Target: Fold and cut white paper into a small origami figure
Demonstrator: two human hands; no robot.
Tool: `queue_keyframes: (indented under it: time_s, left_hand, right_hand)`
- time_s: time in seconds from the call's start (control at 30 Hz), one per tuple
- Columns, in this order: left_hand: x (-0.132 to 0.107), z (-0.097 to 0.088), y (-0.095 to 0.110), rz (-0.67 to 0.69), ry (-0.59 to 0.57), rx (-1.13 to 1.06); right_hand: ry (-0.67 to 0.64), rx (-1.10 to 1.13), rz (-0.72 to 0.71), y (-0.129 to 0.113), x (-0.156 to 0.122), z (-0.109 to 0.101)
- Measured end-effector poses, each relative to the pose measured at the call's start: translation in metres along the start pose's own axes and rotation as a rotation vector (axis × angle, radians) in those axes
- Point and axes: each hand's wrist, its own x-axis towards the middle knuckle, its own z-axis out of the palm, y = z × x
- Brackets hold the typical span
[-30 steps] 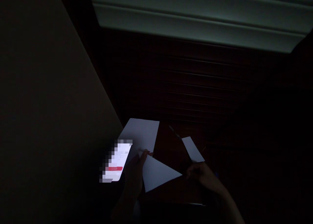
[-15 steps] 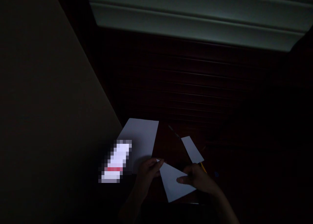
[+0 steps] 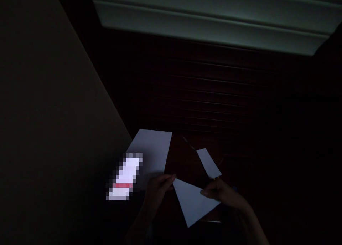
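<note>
The scene is very dark. A folded white paper triangle (image 3: pixel 192 203) lies low in the middle of a dark wooden table (image 3: pixel 184 159). My left hand (image 3: pixel 157 193) pinches its upper left corner, fingers closed. My right hand (image 3: pixel 223 195) rests on the triangle's right edge with fingers curled over it. A full white sheet (image 3: pixel 153 150) lies just behind my left hand, and a narrow white paper strip (image 3: pixel 208 162) lies behind my right hand.
A lit phone screen (image 3: pixel 124 176) glows at the left of the table. A dark pen-like object (image 3: pixel 189 144) lies between sheet and strip. A yellow pencil tip (image 3: pixel 217 177) shows by my right hand. A pale wall (image 3: pixel 48 113) fills the left; a window blind (image 3: pixel 213 20) is above.
The paper triangle has shifted right and down and turned a little. Both hands have closed in on it, the left on its top corner, the right on its right edge.
</note>
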Motion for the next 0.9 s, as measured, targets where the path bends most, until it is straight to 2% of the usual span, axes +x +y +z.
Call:
queue_keyframes:
  time_s: [0.07,0.2,0.27,0.47,0.57,0.67,0.8,0.87,0.9]
  left_hand:
    - [0.001,-0.003,0.000,0.004,-0.059,0.039]
    - [0.001,-0.014,-0.001,-0.028,-0.312,0.165]
    - [-0.001,-0.018,-0.003,-0.037,-0.386,0.237]
    - [-0.005,-0.025,-0.007,-0.040,-0.430,0.336]
    - [-0.001,-0.028,-0.002,-0.017,-0.344,0.359]
    - [-0.002,-0.023,0.007,0.056,-0.230,0.375]
    - [-0.015,-0.001,0.011,0.116,-0.346,0.395]
    - [-0.022,0.008,0.009,0.084,-0.512,0.436]
    - [-0.025,0.011,0.007,0.068,-0.549,0.462]
  right_hand:
    - [0.004,-0.009,0.009,0.000,-0.001,-0.002]
    - [0.015,-0.077,0.014,0.003,-0.006,-0.009]
    - [0.000,-0.091,0.013,0.005,-0.010,-0.012]
    - [-0.071,-0.097,0.091,0.008,-0.019,-0.018]
    - [-0.038,-0.115,0.100,0.006,-0.023,-0.021]
    - [-0.011,-0.133,0.094,0.007,-0.022,-0.018]
    - [-0.127,-0.139,0.062,0.004,-0.013,-0.005]
    - [-0.209,-0.143,0.032,-0.001,-0.008,0.001]
    - [-0.237,-0.143,0.025,-0.004,-0.006,0.004]
